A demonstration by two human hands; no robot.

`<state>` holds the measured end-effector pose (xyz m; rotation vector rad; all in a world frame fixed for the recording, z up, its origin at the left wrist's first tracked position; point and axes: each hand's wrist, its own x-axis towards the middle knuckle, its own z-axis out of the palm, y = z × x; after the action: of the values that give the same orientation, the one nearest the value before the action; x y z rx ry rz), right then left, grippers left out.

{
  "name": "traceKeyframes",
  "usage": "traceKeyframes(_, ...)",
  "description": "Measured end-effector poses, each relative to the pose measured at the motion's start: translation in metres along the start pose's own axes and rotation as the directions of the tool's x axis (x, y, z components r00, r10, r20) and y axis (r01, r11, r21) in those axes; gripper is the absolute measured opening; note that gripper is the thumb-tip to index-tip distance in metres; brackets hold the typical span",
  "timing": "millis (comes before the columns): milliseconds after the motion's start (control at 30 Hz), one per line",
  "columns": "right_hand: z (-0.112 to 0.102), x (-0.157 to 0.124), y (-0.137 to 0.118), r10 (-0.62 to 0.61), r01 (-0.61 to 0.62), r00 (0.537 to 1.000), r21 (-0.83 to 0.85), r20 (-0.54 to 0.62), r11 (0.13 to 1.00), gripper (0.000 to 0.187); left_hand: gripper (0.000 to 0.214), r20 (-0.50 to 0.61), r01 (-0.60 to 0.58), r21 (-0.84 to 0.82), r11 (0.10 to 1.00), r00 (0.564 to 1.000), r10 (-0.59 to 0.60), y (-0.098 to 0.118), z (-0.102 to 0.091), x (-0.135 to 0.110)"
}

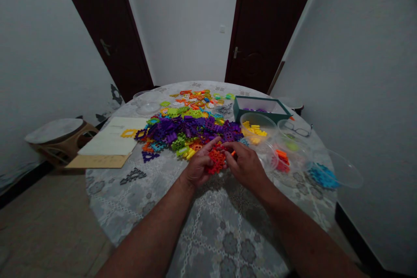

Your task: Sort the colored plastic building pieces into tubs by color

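My left hand (198,167) grips several red plastic building pieces (216,160) with toothed edges, thumb laid across them. From the right, my right hand (245,160) reaches to the same pieces, its fingers bent; a small orange piece shows at its fingertips, and I cannot make out its shape. Just beyond both hands lies a heap of purple interlocking pieces (185,129), with green, yellow, orange and blue ones mixed in along its edges. Beside my right hand is a clear bowl with yellow pieces (254,130).
A green box (257,116) stands at the back right. Clear tubs hold red pieces (281,160) and blue pieces (323,176); eyeglasses (298,129) lie near them. At left are an open paper folder (106,139) and a grey triangular piece (133,176). Orange pieces (197,97) spread at the back.
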<state>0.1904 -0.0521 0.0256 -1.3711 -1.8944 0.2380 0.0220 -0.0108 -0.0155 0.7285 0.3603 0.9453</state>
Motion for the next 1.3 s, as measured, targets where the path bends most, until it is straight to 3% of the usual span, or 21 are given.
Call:
traceKeyframes(167, -0.009, 0.003, -0.002, 0.035, -0.031, 0.993, 0.042, -0.115, 0.999, 0.016, 0.095, -0.009, 0.019, -0.027, 0.999, 1.000, -0.019, 0.001, 0.002, -0.001)
traceKeyframes(267, -0.024, 0.007, 0.008, 0.034, -0.050, 0.968, -0.061, -0.248, 0.997, 0.015, 0.091, -0.037, 0.036, -0.032, 0.999, 0.999, -0.037, 0.003, 0.003, 0.000)
traceKeyframes(367, -0.040, 0.011, 0.027, 0.016, -0.089, 0.956, -0.236, -0.294, 0.968, 0.015, 0.077, -0.102, 0.043, -0.043, 0.998, 0.994, -0.047, 0.002, 0.001, 0.003)
traceKeyframes(533, -0.051, 0.014, 0.050, -0.018, -0.116, 0.960, -0.454, -0.279, 0.884, 0.013, 0.053, -0.151, 0.049, -0.073, 0.996, 0.987, -0.060, 0.000, -0.003, 0.007)
traceKeyframes(667, -0.040, 0.011, 0.032, -0.143, 0.085, 0.976, -0.321, -0.162, 0.943, 0.013, 0.041, -0.146, 0.060, -0.149, 0.987, 0.986, -0.082, 0.000, -0.004, 0.006)
traceKeyframes(800, -0.018, 0.000, 0.001, -0.244, 0.260, 0.964, -0.192, 0.105, 0.946, 0.028, 0.057, -0.106, 0.045, -0.214, 0.976, 0.992, -0.069, 0.002, -0.003, 0.004)
traceKeyframes(933, 0.002, -0.006, -0.009, -0.205, 0.269, 0.947, -0.264, 0.247, 0.926, 0.029, 0.083, -0.076, 0.048, -0.154, 0.987, 0.995, -0.060, 0.004, 0.002, 0.000)
traceKeyframes(1033, 0.006, -0.005, -0.005, -0.183, 0.251, 0.953, -0.285, 0.243, 0.925, 0.020, 0.086, -0.088, 0.049, -0.077, 0.996, 0.995, -0.056, 0.004, 0.004, -0.001)
traceKeyframes(1300, 0.001, -0.002, -0.004, -0.126, 0.146, 0.986, -0.192, 0.109, 0.970, 0.012, 0.053, -0.142, 0.031, 0.037, 0.999, 0.990, -0.025, 0.002, -0.001, 0.005)
